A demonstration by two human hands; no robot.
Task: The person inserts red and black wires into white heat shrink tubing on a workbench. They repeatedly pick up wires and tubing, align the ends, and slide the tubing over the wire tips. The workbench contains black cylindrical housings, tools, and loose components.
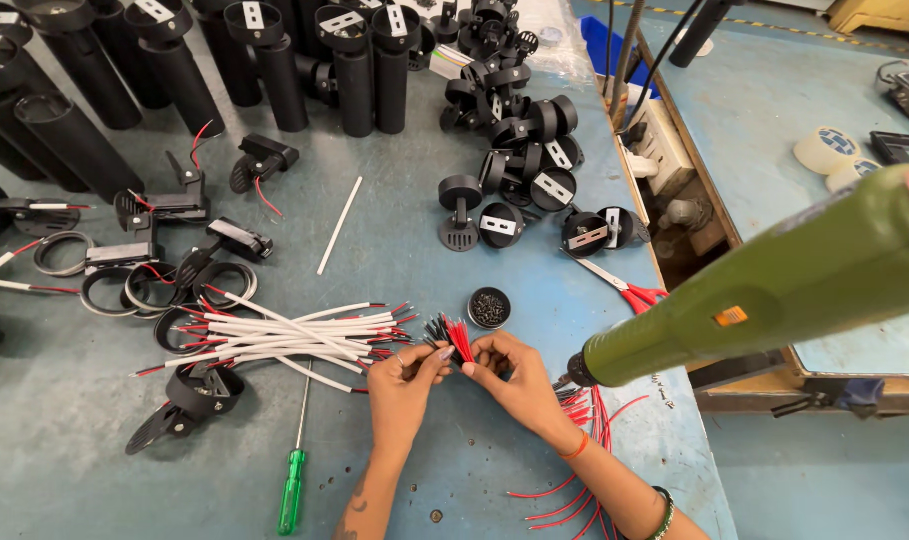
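Wires [452, 338], red and black, sit bunched between both hands above the blue table [64, 400]. Left hand [402, 385] and right hand [514, 380] pinch the bundle with closed fingertips. White cables [284, 335] lie just left; green screwdriver [294, 485] below.

One green screwdriver [293, 490], one green power tool [774, 285]

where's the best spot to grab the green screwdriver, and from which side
Grip the green handle, coming from above. The screwdriver lies flat on the table with its thin shaft towards the white wires; the handle is thickest and nothing crowds it.
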